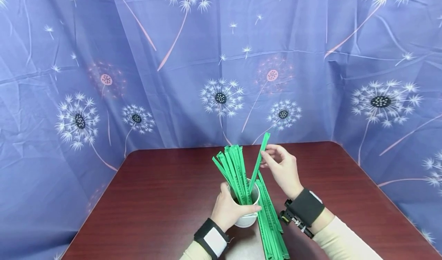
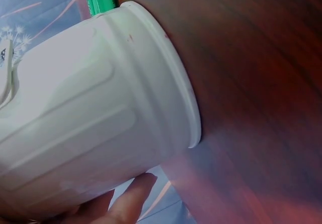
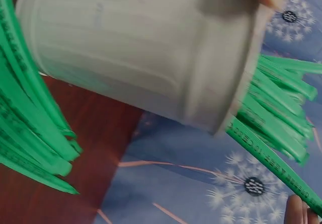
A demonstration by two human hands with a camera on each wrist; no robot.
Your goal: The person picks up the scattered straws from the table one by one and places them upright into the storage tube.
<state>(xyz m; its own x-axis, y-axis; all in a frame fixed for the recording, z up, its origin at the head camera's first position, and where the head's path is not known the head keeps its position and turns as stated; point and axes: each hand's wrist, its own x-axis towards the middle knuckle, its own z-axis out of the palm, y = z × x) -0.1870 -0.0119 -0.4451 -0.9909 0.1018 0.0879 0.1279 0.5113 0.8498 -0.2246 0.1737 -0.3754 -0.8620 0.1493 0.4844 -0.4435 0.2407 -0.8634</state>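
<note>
A white ribbed cup (image 1: 246, 221) stands on the table, holding a bundle of long, thin green printed packets (image 1: 235, 171) that fan out to the left. My left hand (image 1: 226, 210) grips this cup, thumb across its near side by the rim; fingertips (image 2: 133, 196) show along its wall in the left wrist view. Between thumb and fingers, my right hand (image 1: 283, 171) pinches the upper part of one green packet (image 1: 260, 156), whose lower end is inside the cup at the right. In the right wrist view this packet (image 3: 271, 163) slants past the rim.
A loose pile of similar green packets (image 1: 271, 225) lies on the dark red-brown table (image 1: 155, 214), just right of the cup. Behind the table hangs a blue dandelion-print cloth (image 1: 186, 118), which also runs along both sides. Dark bands (image 1: 305, 206) wrap both wrists.
</note>
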